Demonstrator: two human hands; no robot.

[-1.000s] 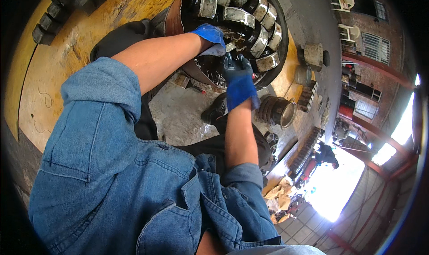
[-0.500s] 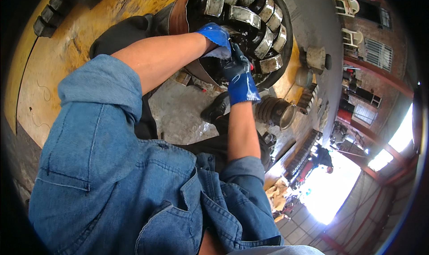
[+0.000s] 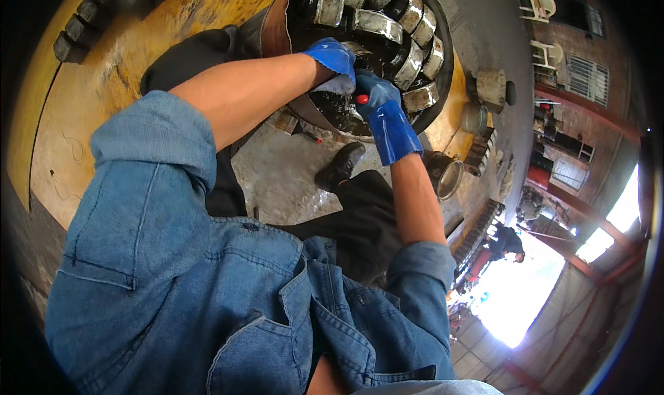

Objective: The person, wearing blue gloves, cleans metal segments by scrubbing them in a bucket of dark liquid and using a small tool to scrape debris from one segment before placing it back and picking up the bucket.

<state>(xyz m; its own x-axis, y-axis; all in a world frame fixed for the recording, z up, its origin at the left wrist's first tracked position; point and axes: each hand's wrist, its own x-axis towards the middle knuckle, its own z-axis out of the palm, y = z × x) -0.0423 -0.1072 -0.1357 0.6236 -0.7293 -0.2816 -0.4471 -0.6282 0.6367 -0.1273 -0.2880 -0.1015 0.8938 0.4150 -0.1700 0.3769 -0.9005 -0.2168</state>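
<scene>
Both my hands wear blue rubber gloves and are close together over a large dark round tub [image 3: 448,84] that holds oily black liquid and several metal rings [image 3: 377,24]. My left hand [image 3: 335,61] reaches in from the left with its fingers bent down. What they hold is hidden behind the glove's cuff. Right against it, my right hand [image 3: 378,90] is closed round a tool whose red handle end [image 3: 362,99] sticks out of the fist. The tool's working end is out of sight, so its kind does not show.
A yellow stained board [image 3: 138,56] lies at the left, with dark blocks [image 3: 76,35] along its far edge. Right of the tub stand a ribbed cylinder [image 3: 444,173] and a pale round part [image 3: 490,87]. Another person [image 3: 506,243] is far off at the right, near a bright opening.
My right hand has turned and its forearm has swung to the right, bringing the red handle end into fuller view. My left hand has stayed nearly in place.
</scene>
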